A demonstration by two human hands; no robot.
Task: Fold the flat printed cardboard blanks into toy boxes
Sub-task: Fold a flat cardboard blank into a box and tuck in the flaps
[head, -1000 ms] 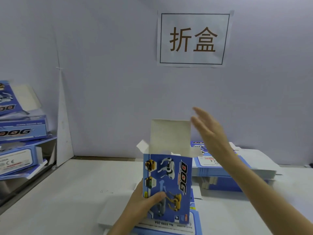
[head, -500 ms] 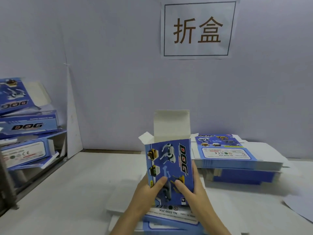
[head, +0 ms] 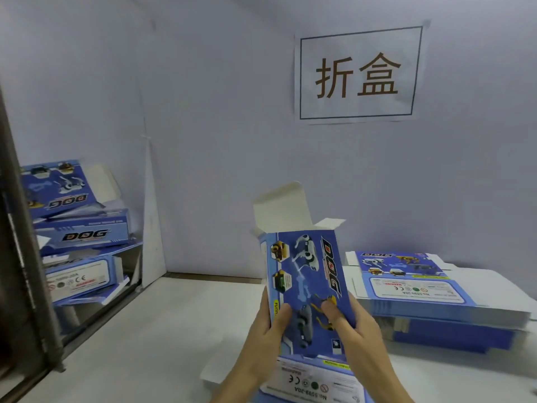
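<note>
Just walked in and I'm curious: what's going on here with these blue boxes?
A person grips a blue toy box upright with the left hand and right hand, thumbs on its front. Its top flap stands open. Flat blanks sit stacked on the table at right; folded boxes are piled at left.

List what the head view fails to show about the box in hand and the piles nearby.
All head view.
Bottom end of held box: hidden behind left hand and right hand.
Grip on its back face: hidden by the box itself.
Label print on stack of flat blanks: too small, blurred.
Folded boxes at left: partly hidden by dark post.
</note>
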